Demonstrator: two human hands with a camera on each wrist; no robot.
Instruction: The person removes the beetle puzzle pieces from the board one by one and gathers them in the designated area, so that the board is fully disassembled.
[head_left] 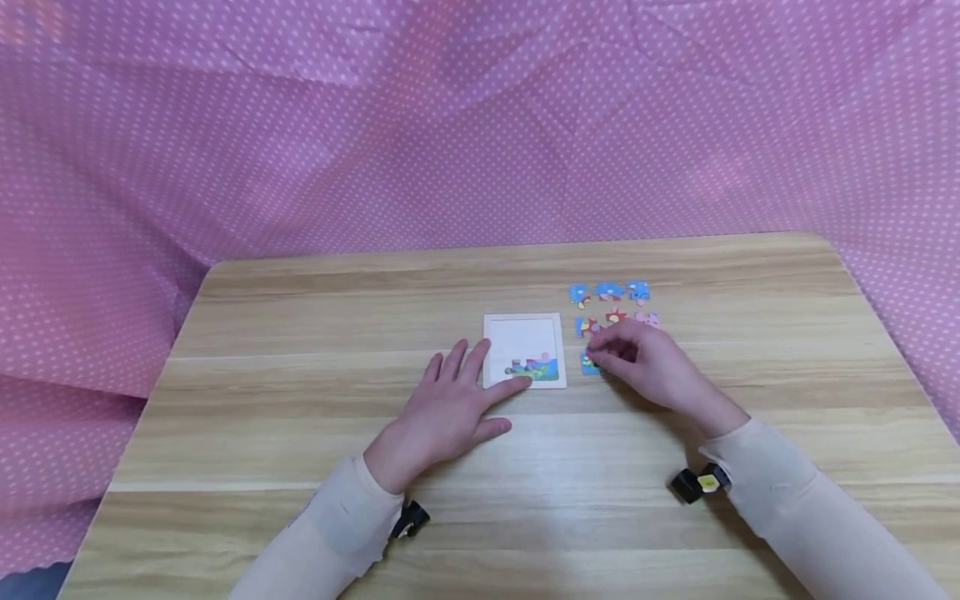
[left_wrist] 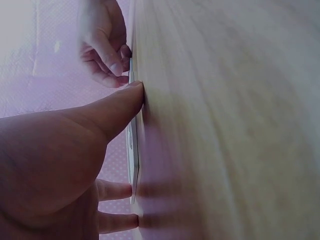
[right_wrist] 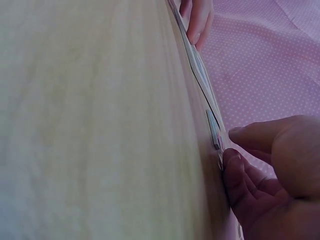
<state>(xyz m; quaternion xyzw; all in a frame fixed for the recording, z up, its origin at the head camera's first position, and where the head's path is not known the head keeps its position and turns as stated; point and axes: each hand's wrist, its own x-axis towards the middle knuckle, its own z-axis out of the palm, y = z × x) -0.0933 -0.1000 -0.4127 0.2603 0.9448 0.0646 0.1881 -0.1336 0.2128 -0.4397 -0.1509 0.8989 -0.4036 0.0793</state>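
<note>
My left hand (head_left: 450, 412) lies spread beside a white square puzzle board (head_left: 517, 337), thumb on its near edge and fingertips at its left side. In its lower right, joined puzzle pieces (head_left: 542, 369) form a green and blue strip. Over the loose pieces to the right, my right hand (head_left: 652, 362) reaches down with bent fingers. Its thumb and fingertips are right at a blue-green puzzle piece (head_left: 590, 364), which lies flat on the table. A gap shows between the thumb (right_wrist: 240, 134) and fingers in the right wrist view.
Blue puzzle pieces (head_left: 610, 290) form a row at the back right of the wooden table (head_left: 300, 317). Nearer lie red and pink pieces (head_left: 617, 315), partly behind my right hand. A pink dotted cloth (head_left: 480, 125) hangs behind the table.
</note>
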